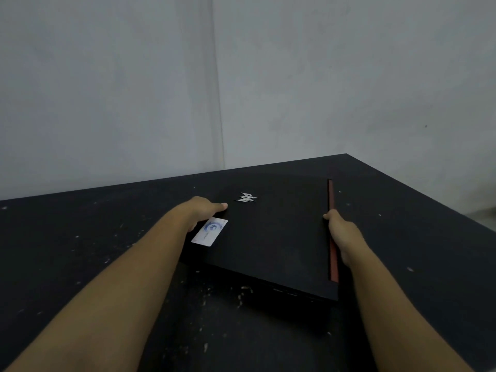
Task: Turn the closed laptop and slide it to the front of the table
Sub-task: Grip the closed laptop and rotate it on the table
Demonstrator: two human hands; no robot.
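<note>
A closed black laptop [271, 240] lies on the black table [94, 259], turned at an angle, with a silver logo on its lid, a red strip along its right edge and a white sticker near its left edge. My left hand [201, 212] grips the laptop's left edge, thumb lying on the lid. My right hand [339, 232] holds the right edge by the red strip, thumb on top. The fingers of both hands are hidden under the edges.
The table carries pale scuffs and specks. Grey walls [349, 76] stand right behind it and meet in a corner at the back. The table's right edge [429, 202] runs diagonally down to the right, with floor beyond.
</note>
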